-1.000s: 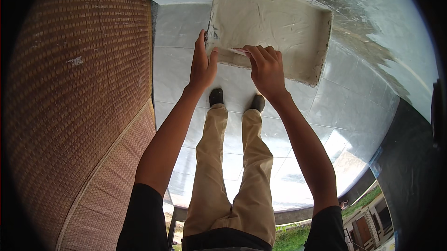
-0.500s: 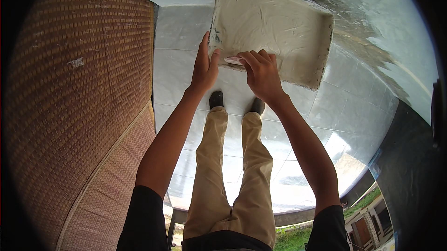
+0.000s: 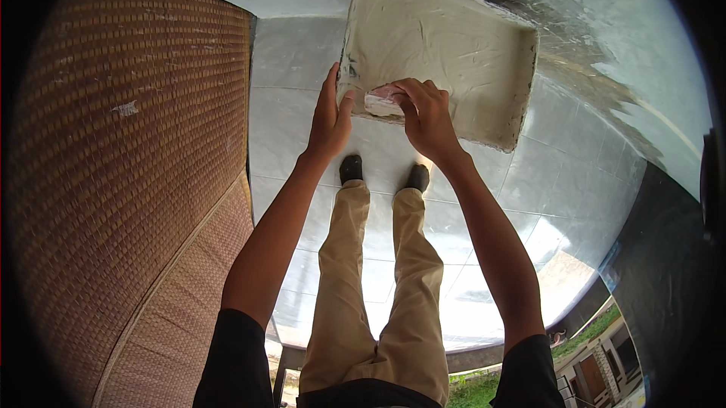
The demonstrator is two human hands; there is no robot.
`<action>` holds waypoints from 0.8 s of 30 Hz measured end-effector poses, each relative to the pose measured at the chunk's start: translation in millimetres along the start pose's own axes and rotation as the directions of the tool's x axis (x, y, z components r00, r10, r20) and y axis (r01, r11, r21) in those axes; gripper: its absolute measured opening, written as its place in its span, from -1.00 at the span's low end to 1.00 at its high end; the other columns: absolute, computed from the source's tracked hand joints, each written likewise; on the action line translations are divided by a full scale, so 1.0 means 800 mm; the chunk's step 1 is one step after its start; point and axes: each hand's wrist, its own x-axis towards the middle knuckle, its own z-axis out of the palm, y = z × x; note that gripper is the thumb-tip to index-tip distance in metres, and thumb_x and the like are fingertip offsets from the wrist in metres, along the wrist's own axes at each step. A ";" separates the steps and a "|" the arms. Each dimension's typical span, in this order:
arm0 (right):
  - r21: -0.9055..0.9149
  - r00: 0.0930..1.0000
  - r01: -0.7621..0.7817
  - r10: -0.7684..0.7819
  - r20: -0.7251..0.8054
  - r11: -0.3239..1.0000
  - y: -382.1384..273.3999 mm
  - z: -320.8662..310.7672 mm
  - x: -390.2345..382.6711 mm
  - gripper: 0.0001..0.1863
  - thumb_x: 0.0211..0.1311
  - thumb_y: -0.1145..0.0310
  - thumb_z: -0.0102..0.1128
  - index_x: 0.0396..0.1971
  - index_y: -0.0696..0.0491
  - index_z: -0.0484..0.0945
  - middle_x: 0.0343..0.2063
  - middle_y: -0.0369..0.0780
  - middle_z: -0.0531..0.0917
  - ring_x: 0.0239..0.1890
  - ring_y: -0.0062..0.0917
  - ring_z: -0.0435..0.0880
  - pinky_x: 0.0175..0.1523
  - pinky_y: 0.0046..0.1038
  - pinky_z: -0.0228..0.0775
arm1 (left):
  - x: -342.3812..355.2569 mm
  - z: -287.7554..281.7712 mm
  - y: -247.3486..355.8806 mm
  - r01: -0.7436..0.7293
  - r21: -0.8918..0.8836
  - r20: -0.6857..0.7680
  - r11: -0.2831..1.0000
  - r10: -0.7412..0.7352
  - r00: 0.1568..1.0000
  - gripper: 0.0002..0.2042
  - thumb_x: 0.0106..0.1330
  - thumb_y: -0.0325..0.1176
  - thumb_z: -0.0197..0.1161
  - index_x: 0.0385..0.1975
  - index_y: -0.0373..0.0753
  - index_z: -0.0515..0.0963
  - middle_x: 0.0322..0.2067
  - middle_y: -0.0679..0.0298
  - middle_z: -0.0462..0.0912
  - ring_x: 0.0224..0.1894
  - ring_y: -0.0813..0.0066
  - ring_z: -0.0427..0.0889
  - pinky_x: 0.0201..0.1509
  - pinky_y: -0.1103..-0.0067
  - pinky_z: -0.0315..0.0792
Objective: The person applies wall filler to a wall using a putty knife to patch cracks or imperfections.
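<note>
A shallow rectangular tray (image 3: 439,45) of pale grey-beige wet paste, streaked across its surface, is held above the floor in front of me. My left hand (image 3: 330,113) is closed on the tray's left rim near its lower corner, thumb on the inner side. My right hand (image 3: 426,117) pinches a small flat scraper (image 3: 383,103), reddish on top and smeared with paste, low inside the tray at the near-left corner. My feet in dark socks stand on the floor below the tray.
Brown woven matting (image 3: 151,166) fills the left side. Grey floor tiles (image 3: 291,52) lie beneath me. A pale wall with a grey patch (image 3: 620,68) curves along the right. A dark surface (image 3: 658,272) is at lower right; grass and a building show beyond.
The tray and my left hand have shifted slightly downward in view. The scraper has turned to show more of its reddish face, and my right hand has shifted a little with it.
</note>
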 end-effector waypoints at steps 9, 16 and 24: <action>0.006 0.996 -0.045 0.044 0.071 0.999 0.013 -0.012 0.000 -0.75 0.28 0.58 0.10 -0.10 -0.03 0.59 -0.23 -0.31 0.69 -0.18 -0.36 0.55 0.00 -0.25 0.18 | -0.003 0.005 -0.003 0.005 0.008 -0.011 1.000 -0.005 1.000 -0.43 0.53 -0.29 -0.06 0.46 -0.35 0.01 0.43 -0.12 0.13 0.49 0.05 0.12 0.51 0.32 0.03; 0.089 0.991 -0.024 0.012 0.136 0.996 0.043 -0.021 0.003 -0.74 0.23 0.62 0.09 -0.12 0.04 0.57 -0.25 -0.24 0.69 -0.19 -0.30 0.58 -0.01 -0.24 0.28 | -0.007 0.012 -0.004 -0.018 -0.011 -0.009 1.000 0.018 1.000 -0.43 0.54 -0.26 -0.06 0.46 -0.35 0.01 0.42 -0.11 0.14 0.48 0.06 0.13 0.50 0.33 0.05; -0.020 0.956 -0.024 0.029 0.291 1.000 0.058 -0.071 0.015 -0.75 0.19 0.61 0.12 -0.12 0.12 0.55 -0.28 -0.05 0.68 -0.21 -0.16 0.63 -0.07 -0.20 0.43 | -0.019 0.022 0.005 0.002 0.063 0.005 0.998 -0.003 1.000 -0.43 0.54 -0.26 -0.06 0.46 -0.31 0.01 0.43 -0.09 0.13 0.48 0.06 0.13 0.51 0.33 0.05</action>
